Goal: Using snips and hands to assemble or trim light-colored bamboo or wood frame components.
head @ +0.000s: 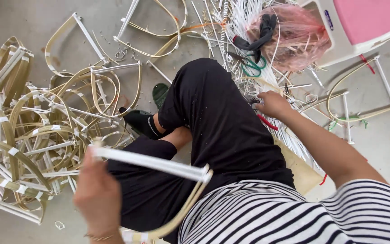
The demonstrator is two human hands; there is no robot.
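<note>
A small blue oval label [330, 20] sits on the white plastic stool with a pink seat [339, 34] at far right, just beside a pink fibre bundle [296, 38]. My left hand [98, 194] clenches a curved bamboo frame with a white crossbar [159, 163] near me, above my black-trousered knee [213, 113]. My right hand [271, 104] closes on red-handled pliers [265, 119] among white strips [294, 140]; finished frames [32, 131] pile up at left.

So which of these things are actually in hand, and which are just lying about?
In hand:
- white-barred bamboo frame, held by left hand
- red-handled pliers, under right hand

Lying about:
- frame pile
- green-handled scissors
- pink strands
- white strips
</note>
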